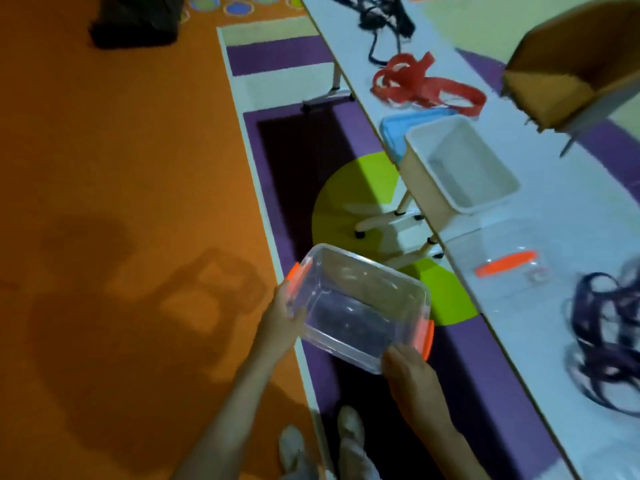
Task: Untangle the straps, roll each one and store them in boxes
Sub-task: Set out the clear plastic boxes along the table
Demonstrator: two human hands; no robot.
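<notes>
Frame blurred, we note the dark straps (606,334) cut off at the edge, right of our right hand (408,372), which grips the near corner of the clear box (360,306), our left hand (282,317) clasping its opposite end, box between both hands, left of the counter (554,220).

i see: clear box (360,299), orange clips (426,341); red straps (422,83); dark purple straps (609,327); black straps (381,15); white bin (464,164); blue lid (394,129); orange floor (104,150).

Tub (460,161) on table (554,220), straps (426,81) behind.
</notes>
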